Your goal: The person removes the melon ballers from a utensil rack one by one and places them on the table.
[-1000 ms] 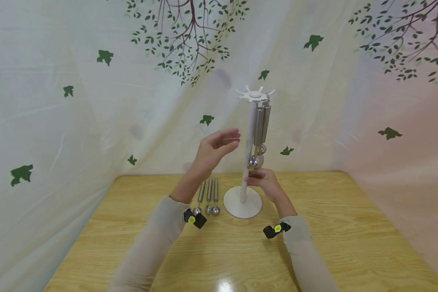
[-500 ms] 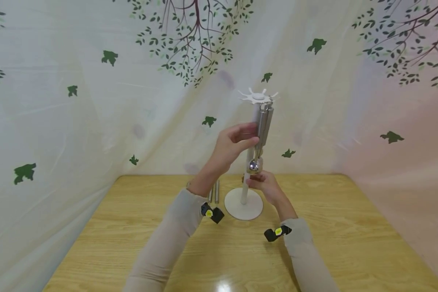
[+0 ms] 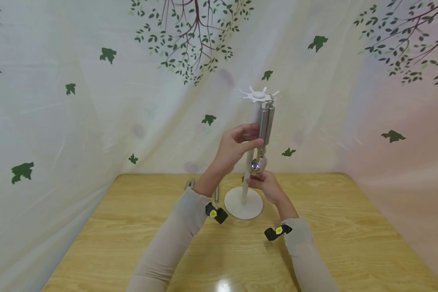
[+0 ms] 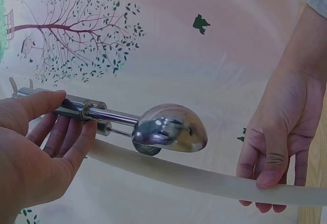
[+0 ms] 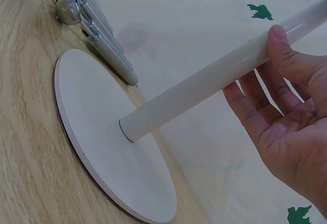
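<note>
In the head view, my left hand [image 3: 233,149] holds the handle of an ice cream scoop hanging from the white rack [image 3: 233,209]. The left wrist view shows the thumb over the steel handle and the fingers below it. The shiny bowl of that ice cream scoop [image 4: 171,129] points toward the rack's foot. Behind it hangs another steel utensil, partly hidden. Lower down, my right hand [image 3: 269,185] grips the rack's pole [image 5: 199,81], thumb on one side and fingers on the other.
Left of the round base, steel utensils [image 5: 112,58] lie side by side on the wooden table [image 3: 314,243]; my left forearm covers part of them in the head view. White prongs [image 3: 259,95] spread out at the rack's top. A leaf-patterned curtain [image 3: 160,121] hangs behind.
My left hand has moved right from beside the pole and taken hold of the hanging ice cream scoop's handle. The scoop has shifted slightly. My right hand stays on the pole.
</note>
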A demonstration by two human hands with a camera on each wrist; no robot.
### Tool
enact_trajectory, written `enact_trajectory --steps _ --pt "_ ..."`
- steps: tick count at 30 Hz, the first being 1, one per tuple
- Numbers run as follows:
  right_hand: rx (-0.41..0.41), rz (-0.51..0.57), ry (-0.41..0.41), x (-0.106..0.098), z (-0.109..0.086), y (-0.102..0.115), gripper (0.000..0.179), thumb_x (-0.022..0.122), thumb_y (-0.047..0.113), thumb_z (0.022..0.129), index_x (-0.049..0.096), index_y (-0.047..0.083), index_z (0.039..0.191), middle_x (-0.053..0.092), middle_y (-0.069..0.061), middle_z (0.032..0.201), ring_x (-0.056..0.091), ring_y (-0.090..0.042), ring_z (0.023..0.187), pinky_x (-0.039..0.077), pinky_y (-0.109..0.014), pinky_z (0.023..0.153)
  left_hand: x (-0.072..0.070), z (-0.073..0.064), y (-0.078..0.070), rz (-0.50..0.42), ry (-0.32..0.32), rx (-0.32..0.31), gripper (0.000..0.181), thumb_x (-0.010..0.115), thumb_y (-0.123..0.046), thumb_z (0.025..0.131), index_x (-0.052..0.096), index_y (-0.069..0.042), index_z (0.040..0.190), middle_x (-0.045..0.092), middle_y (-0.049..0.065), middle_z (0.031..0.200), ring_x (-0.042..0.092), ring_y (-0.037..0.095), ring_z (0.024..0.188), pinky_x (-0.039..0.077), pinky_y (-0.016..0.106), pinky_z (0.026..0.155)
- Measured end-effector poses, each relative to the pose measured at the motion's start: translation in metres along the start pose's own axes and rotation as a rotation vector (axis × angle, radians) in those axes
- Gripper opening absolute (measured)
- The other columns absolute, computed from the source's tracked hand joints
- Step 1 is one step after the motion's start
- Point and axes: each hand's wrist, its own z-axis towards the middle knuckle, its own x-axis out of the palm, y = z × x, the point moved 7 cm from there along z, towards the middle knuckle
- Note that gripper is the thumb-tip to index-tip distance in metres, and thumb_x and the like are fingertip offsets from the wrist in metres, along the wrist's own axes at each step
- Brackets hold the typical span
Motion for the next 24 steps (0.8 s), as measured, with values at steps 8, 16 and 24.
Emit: enact_trajectory --steps 8,16,24 --pt "0.015 0.001 -0.009 -0.0003 0.0011 0.0028 0.021 0.065 -0.001 0.097 0.068 0.006 0.116 0.076 -0.010 0.112 0.071 -0.008 0.101 0.060 -0.025 0.092 -0.0020 0.0023 -0.0002 0.006 -0.015 0.009 0.041 0.073 -0.002 0.092 0.064 0.000 0.132 0.068 0.021 0.127 0.068 0.027 0.111 0.057 0.032 0.101" --pt "0.004 0.008 0.009 0.0008 0.0000 0.0038 0.019 0.065 0.000 0.097 0.070 0.012 0.112 0.076 0.007 0.102 0.070 -0.007 0.100 0.060 -0.024 0.092 -0.0042 0.0035 -0.0001 0.006 -0.014 -0.010 0.041 0.075 -0.002 0.091 0.066 0.000 0.130 0.070 0.021 0.125 0.070 0.024 0.107 0.058 0.031 0.101" --pt "0.029 -0.010 0.003 -0.0010 0.0008 -0.0014 0.024 0.066 0.002 0.097 0.066 -0.005 0.120 0.076 0.012 0.100 0.070 -0.006 0.101 0.059 -0.024 0.093 -0.0065 0.0045 0.0018 -0.012 0.003 -0.033 0.039 0.076 -0.002 0.089 0.068 0.000 0.127 0.072 0.021 0.122 0.073 0.023 0.104 0.058 0.034 0.101"
